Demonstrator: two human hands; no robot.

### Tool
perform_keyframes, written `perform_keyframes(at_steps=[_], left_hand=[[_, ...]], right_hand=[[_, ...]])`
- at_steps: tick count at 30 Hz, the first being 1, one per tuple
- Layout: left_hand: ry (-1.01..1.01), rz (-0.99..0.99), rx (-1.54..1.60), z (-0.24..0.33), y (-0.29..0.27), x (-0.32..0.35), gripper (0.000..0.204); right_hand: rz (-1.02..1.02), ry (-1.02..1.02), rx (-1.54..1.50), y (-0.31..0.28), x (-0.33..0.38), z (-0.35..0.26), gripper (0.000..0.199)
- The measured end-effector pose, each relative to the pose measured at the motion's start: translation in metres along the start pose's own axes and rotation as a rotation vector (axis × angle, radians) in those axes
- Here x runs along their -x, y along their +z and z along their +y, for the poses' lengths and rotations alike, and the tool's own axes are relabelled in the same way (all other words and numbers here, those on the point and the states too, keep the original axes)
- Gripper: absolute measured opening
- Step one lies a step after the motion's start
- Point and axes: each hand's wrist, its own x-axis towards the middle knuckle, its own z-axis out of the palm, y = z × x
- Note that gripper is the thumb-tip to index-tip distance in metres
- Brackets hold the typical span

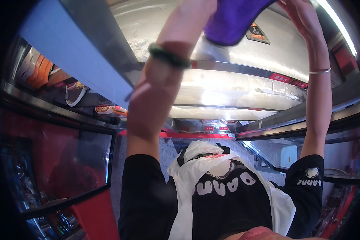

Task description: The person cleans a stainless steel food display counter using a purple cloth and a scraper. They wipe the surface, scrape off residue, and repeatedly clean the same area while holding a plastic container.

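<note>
Raised left hand seemingly keeps its grip clamped on purple cloth; right hand's grip unclear.

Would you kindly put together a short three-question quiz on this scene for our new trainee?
1. True or false: the cloth raised against the steel surface is purple.
2. Which forearm wears the dark green bangle: A left, B right?
3. What hangs in front of the black shirt?

Key: 1 true. 2 A; the right wrist has a thin silver bangle. 3 A white plastic bag.
</note>
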Motion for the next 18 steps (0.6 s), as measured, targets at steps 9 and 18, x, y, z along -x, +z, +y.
perform_keyframes(at_steps=[9, 18], left_hand=[[0.295, -0.090, -1.000, -0.018, -0.015, 0.010, 0.014], [0.569, -0.442, -1.367, -0.055, -0.001, 0.092, 0.033]], right_hand=[[-0.375, 0.513, 0.476, -0.050, -0.026, 0.111, 0.042], [-0.391, 0.425, 0.589, -0.018, -0.051, 0.197, 0.051]])
